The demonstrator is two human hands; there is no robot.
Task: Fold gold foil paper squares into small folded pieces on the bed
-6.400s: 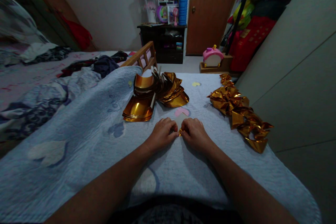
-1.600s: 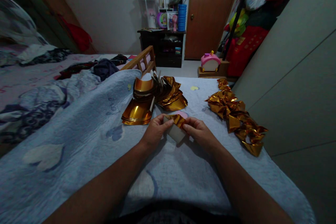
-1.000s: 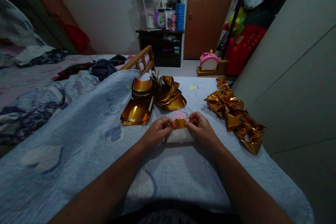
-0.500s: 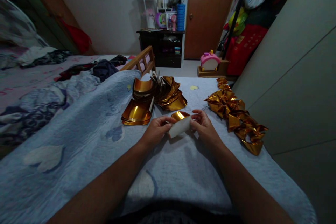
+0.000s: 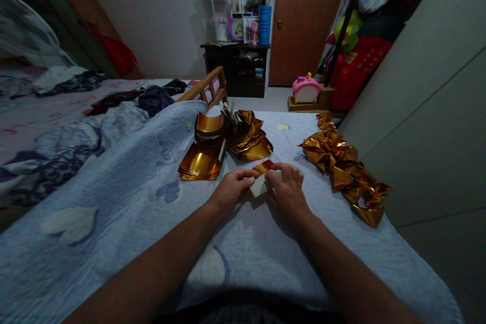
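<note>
Between my two hands is a sheet of gold foil paper (image 5: 259, 187), its pale back facing me and a shiny gold part showing behind. My left hand (image 5: 232, 190) pinches its left end between thumb and fingers. Closed over the right part, my right hand (image 5: 287, 190) hides that end of the sheet. Just beyond my left hand lie stacks of gold foil sheets (image 5: 201, 161), some curled and fanned out. A row of folded gold foil pieces (image 5: 343, 164) stretches along the right side of the bed.
A pale blue quilt (image 5: 125, 243) with heart patterns covers the bed under my hands and rises in a fold at the left. A wooden bed rail (image 5: 205, 86) stands beyond the stacks. To the right is a pale cabinet wall (image 5: 429, 126).
My right hand has moved left and closed over the sheet's right part, so less of its pale back shows. My left hand keeps its hold. The view has shifted slightly.
</note>
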